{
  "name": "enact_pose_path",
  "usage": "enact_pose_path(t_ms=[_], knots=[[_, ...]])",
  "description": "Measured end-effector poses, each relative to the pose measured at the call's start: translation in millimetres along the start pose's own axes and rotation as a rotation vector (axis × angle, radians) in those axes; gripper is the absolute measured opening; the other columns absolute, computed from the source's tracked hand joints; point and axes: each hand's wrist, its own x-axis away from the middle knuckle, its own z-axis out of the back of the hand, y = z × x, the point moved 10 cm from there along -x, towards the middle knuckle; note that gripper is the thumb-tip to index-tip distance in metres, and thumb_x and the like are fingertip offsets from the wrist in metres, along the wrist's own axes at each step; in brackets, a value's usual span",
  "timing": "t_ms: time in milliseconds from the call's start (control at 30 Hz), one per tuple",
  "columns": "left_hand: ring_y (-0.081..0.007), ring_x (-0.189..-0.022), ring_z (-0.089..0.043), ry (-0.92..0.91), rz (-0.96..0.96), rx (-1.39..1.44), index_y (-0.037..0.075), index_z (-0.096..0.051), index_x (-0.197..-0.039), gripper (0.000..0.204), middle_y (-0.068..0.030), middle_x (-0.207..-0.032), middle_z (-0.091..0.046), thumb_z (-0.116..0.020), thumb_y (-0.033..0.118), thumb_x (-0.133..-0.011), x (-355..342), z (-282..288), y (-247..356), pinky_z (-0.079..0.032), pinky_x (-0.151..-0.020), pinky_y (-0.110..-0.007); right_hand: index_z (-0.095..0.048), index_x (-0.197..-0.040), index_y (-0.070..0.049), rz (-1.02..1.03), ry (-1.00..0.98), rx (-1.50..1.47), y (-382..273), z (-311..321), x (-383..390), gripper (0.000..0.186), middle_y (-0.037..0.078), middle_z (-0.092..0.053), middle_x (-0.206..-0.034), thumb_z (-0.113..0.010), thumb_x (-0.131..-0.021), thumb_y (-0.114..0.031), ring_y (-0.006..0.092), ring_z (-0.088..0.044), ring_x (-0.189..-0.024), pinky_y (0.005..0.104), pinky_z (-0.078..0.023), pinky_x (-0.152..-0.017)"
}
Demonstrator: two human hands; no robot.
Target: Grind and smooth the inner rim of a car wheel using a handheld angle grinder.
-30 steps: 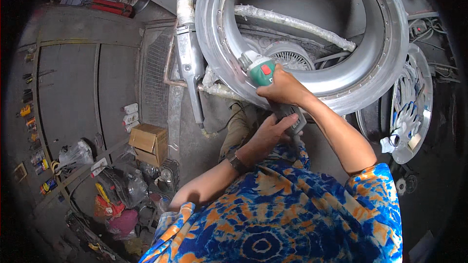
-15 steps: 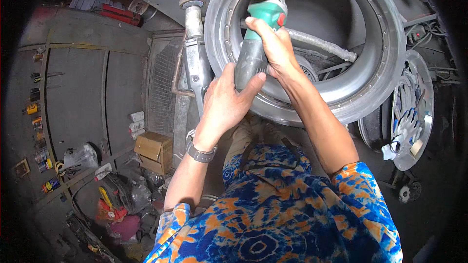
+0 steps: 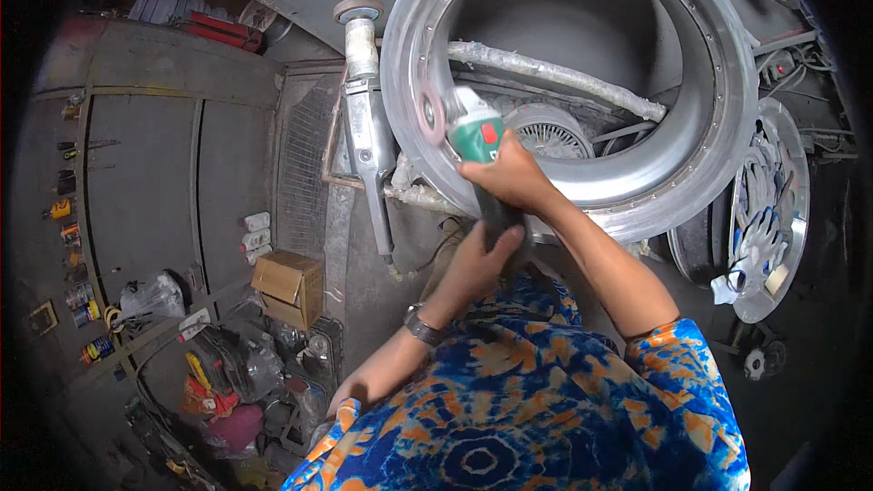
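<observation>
A smooth metal ring [image 3: 627, 185] is gleaming, a grinder [image 3: 475, 140] is showing plastic, a cardboard box [image 3: 287, 289] is looking matt

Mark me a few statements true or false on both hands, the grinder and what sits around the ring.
1. The left hand and the right hand are both on the angle grinder. True.
2. The left hand is the one nearer the pinkish disc. False: the right hand is nearer the pinkish disc.
3. White-and-blue gloves lie in a shiny metal dish on the right. True.
4. The watch is on the right wrist. False: the watch is on the left wrist.
5. The cardboard box is to the left of the metal ring. True.
</observation>
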Motion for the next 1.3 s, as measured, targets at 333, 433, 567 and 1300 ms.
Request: enact_pose_path(t_ms=[333,433,567,1300], knots=[[-0.0156,-0.077,-0.064,0.465,-0.610,-0.633,0.002,-0.073,-0.102,0.021,-0.0062,-0.084,-0.070,-0.070,0.024,-0.100,5.8,81.3,210.9,-0.052,-0.072,-0.032,-0.056,-0.138,0.001,-0.016,-0.103,-0.210,83.3,41.4,36.8,0.067,0.011,-0.067,-0.125,-0.082,-0.080,-0.020,0.0193,-0.063,-0.113,0.0321,-0.047,-0.103],[-0.0180,-0.089,-0.064,0.727,-1.029,-0.704,0.000,-0.065,-0.112,0.033,-0.0106,-0.097,-0.069,-0.067,0.031,-0.103,-25.9,126.3,303.7,-0.053,-0.082,-0.034,-0.057,-0.135,0.001,0.053,-0.032,-0.411,81.9,55.0,53.3,0.058,0.008,-0.067,-0.122,-0.081,-0.085,-0.016,0.0181,-0.063,-0.112,0.0320,-0.047,-0.102],[-0.0368,-0.093,-0.069,0.601,-1.049,-1.068,0.005,-0.061,-0.116,0.044,-0.0194,-0.107,-0.068,-0.062,0.047,-0.103,-102.4,115.4,339.0,-0.054,-0.080,-0.043,-0.058,-0.134,-0.001,0.006,0.046,-0.589,90.0,69.3,80.2,0.060,0.007,-0.068,-0.120,-0.084,-0.082,-0.016,0.0163,-0.063,-0.111,0.0311,-0.048,-0.101],[-0.0450,-0.081,-0.064,1.039,-0.718,-0.354,-0.006,-0.064,-0.100,0.035,-0.0306,-0.091,-0.068,-0.060,0.028,-0.107,-70.2,143.1,101.6,-0.051,-0.075,-0.046,-0.061,-0.128,0.000,-0.013,0.174,-0.477,73.2,93.1,113.1,0.051,0.008,-0.068,-0.114,-0.082,-0.084,-0.015,0.0184,-0.064,-0.106,0.0324,-0.049,-0.098]])
